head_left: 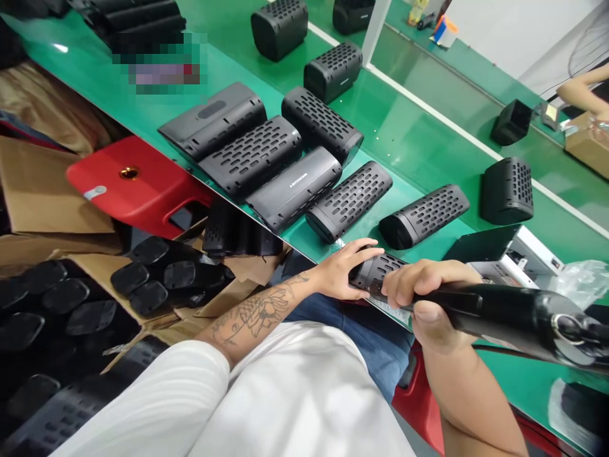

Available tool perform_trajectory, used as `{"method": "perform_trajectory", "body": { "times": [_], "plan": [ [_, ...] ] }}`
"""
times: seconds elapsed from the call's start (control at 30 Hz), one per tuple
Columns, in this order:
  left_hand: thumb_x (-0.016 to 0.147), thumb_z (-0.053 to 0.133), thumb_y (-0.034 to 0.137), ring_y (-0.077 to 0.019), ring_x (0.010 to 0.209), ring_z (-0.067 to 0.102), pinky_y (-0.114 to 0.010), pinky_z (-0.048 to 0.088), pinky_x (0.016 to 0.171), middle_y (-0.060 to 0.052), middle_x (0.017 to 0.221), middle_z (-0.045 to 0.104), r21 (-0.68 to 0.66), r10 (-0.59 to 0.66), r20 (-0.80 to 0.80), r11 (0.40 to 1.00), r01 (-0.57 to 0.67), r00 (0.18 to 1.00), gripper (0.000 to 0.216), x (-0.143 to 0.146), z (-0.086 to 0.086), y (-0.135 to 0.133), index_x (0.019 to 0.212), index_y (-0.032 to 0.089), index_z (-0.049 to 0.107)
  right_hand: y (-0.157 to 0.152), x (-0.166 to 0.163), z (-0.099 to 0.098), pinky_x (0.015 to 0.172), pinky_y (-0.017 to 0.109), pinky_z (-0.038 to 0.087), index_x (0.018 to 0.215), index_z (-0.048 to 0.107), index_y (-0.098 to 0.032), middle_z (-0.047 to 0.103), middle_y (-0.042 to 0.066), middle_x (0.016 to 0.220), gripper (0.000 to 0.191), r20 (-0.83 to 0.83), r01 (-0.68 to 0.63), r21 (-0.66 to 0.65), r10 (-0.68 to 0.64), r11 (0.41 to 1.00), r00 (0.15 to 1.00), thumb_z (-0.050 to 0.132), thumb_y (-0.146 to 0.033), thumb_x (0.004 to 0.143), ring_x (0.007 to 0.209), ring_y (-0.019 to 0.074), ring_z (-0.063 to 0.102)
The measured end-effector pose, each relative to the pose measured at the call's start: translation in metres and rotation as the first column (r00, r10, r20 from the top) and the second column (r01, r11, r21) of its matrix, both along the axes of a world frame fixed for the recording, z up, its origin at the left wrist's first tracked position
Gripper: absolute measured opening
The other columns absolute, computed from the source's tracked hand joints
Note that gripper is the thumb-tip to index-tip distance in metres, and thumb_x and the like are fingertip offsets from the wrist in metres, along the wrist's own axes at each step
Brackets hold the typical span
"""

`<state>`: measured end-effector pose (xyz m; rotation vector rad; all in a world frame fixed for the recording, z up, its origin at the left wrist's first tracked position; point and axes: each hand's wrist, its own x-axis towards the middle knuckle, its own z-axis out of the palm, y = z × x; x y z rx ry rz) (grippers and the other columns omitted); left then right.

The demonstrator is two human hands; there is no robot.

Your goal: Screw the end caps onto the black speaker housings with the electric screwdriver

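Note:
My left hand (pixel 343 271) grips a black slotted plastic housing (pixel 364 274) at the table's near edge, fingers over the top and thumb below. In my right hand (pixel 435 292) is a black electric screwdriver (pixel 504 311), held nearly level with its back end and hanging ring toward the right. Its tip is hidden behind my fingers, so I cannot tell whether it touches the housing. Just beyond my hands lie another slotted housing (pixel 425 216) and a similar one (pixel 349 202). To their left rests a smooth-faced housing (pixel 295 189) with white lettering.
More black housings stand across the green table (pixel 409 139). A silver and black box (pixel 514 257) and clear plastic bag (pixel 587 282) lie right. Left are a red stool (pixel 137 184) and cartons (pixel 102 273) of black parts. Another person's arm (pixel 585 95) shows far right.

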<state>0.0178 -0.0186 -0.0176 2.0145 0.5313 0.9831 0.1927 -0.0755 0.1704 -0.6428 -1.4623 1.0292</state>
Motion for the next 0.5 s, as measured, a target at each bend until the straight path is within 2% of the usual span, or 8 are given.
{"method": "perform_trajectory", "body": {
  "times": [0.23,0.37,0.5],
  "plan": [
    [0.091,0.1,0.042,-0.0457,0.174,0.055,-0.063,0.051,0.147,-0.019,0.189,0.046,0.033,-0.019,0.031,0.999,0.018,0.999,0.116,0.0,0.003,0.001,0.19,0.036,0.04,0.005,0.0,-0.005,0.061,0.032,0.066,0.107,0.077,-0.028,0.074,-0.005,0.073,0.018,0.065,-0.065,0.011,0.064,0.998,0.996,0.092,-0.037,0.101,0.054,0.0144,0.069],
    [0.088,0.103,0.042,-0.047,0.174,0.056,-0.063,0.051,0.146,-0.019,0.189,0.047,0.012,-0.019,-0.003,1.0,0.019,1.0,0.122,0.0,0.004,0.001,0.191,0.036,0.039,0.006,0.004,-0.006,0.062,0.032,0.066,0.109,0.077,-0.028,0.073,-0.005,0.073,0.017,0.064,-0.111,0.02,0.109,0.994,0.992,0.091,-0.034,0.102,0.054,0.0144,0.067],
    [0.087,0.104,0.043,-0.0477,0.174,0.056,-0.064,0.051,0.146,-0.019,0.189,0.048,0.002,-0.02,0.013,1.0,0.02,1.0,0.12,0.0,0.003,0.001,0.189,0.035,0.043,0.0,0.01,-0.016,0.064,0.036,0.066,0.115,0.076,-0.028,0.076,-0.004,0.077,0.018,0.079,-0.154,-0.009,0.155,0.988,0.985,0.09,-0.033,0.102,0.059,0.0164,0.069]
  ]
}}
